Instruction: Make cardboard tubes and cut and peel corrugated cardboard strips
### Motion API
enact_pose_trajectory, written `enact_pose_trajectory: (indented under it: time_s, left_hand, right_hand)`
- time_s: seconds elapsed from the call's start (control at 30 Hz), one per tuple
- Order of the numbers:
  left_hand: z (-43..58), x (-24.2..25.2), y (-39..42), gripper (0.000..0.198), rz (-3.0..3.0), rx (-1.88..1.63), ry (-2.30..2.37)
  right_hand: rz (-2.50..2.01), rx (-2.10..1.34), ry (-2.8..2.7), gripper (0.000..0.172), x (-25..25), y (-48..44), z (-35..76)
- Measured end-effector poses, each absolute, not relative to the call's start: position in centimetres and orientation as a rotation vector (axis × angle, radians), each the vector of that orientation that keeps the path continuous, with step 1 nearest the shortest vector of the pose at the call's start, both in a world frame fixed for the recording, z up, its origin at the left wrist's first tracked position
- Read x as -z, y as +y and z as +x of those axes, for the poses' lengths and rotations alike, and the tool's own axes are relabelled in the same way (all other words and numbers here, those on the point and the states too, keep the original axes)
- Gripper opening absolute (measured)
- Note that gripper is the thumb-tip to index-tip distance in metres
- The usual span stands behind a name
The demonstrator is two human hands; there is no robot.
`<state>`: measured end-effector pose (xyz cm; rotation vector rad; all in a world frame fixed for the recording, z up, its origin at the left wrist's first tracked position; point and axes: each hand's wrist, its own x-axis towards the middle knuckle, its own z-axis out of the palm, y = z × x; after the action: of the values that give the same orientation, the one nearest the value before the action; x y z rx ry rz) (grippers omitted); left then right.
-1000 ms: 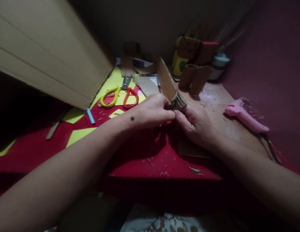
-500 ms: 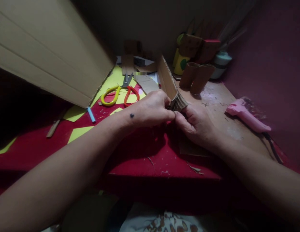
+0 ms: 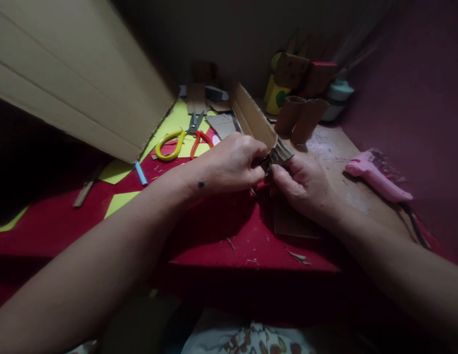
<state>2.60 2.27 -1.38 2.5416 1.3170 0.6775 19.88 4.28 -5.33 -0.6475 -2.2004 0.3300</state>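
Note:
A long cardboard strip (image 3: 253,114) runs away from me, its near end bent and showing bare ridges. My right hand (image 3: 306,184) is closed round that ridged end, thumb on the near side. Just to its left my left hand (image 3: 238,162) is closed, its fingers pinching at the edge of the same end; the fingertips are partly hidden. Both hands are above the red cloth (image 3: 214,241), close together.
Scissors (image 3: 193,130) with yellow and red handles lie on yellow paper beyond my left hand. A large cardboard panel (image 3: 77,78) stands at left. Cardboard tubes (image 3: 304,120), a lidded jar (image 3: 336,101) and a pink glue gun (image 3: 378,177) are at right. A blue stick (image 3: 140,173) lies left.
The strip has tilted, its far end shifting left and its near end slightly right and up. Both hands moved a little with it and still grip it.

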Motion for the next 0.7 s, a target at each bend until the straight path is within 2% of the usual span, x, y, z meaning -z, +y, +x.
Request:
enact_pose_trajectory:
  time_s: [0.13,0.4,0.7]
  left_hand:
    - [2.49,1.29,2.48,0.004,2.541,-0.635,1.371]
    - [2.74,1.62,2.35,0.012,2.535,-0.62,1.347]
    - [3.02,1.69,2.65,0.012,2.28,-0.614,1.405]
  right_hand:
    - [-0.687,-0.384,-2.183,0.021,5.14,4.3,19.86]
    - [-0.671,-0.378,-2.163,0.019,5.23,4.19,19.69]
    - [-0.689,-0.386,-2.174,0.019,5.15,4.05,19.62]
